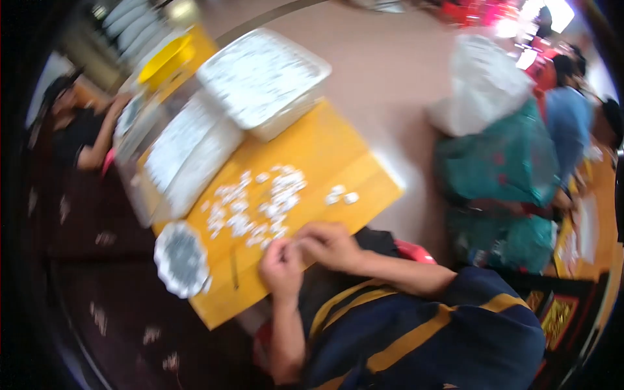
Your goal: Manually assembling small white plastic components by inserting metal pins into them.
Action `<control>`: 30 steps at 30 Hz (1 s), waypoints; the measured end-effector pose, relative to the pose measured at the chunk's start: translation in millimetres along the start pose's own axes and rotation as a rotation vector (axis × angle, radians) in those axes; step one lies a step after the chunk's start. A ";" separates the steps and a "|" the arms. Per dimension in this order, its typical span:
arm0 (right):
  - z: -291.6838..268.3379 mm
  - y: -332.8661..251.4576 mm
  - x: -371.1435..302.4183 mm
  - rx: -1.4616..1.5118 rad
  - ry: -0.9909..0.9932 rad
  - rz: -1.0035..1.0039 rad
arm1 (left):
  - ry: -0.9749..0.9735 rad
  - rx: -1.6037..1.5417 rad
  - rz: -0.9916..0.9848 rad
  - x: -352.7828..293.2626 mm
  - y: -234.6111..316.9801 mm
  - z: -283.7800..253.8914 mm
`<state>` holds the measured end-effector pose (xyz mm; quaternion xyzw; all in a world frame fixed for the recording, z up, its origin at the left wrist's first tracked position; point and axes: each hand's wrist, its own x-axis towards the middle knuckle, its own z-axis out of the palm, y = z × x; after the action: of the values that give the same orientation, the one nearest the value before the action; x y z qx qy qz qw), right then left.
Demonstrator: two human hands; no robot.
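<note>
My left hand (282, 268) and my right hand (331, 247) meet at the near edge of a yellow wooden table (338, 143). The fingertips of both are pinched together, and whatever lies between them is too small and blurred to name. Just beyond the hands, many small white pieces (238, 223) are scattered over the tabletop. A few more white pieces (338, 194) lie apart, to the right. Left of my left hand is a thin dark stick-like tool (235, 268). A white scalloped dish (162, 268) with grey contents sits at the table's left edge.
A white tub (286, 117) full of small pale pieces stands at the far side, beside a long white container (195, 175). Beyond is a yellow basin (170, 60). A person (78, 136) sits far left. Green sacks (497, 166) and a white sack (487, 84) stand right.
</note>
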<state>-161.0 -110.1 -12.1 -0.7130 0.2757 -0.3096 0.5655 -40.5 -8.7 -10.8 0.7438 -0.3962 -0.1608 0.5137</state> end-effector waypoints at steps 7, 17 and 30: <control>-3.7 3.1 3.8 0.090 -0.060 0.034 | 0.016 -0.277 -0.116 -4.0 8.3 6.1; -14.9 5.0 4.9 0.258 -0.135 0.172 | -0.011 -0.238 -0.119 -3.6 10.3 8.2; -22.3 16.9 7.0 0.480 -0.212 0.228 | -0.058 -0.335 -0.128 -2.2 18.4 4.9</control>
<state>-173.9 -132.9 -23.9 -0.5517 0.2123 -0.2243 0.7747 -52.9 -13.1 3.1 0.6666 -0.3304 -0.2781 0.6075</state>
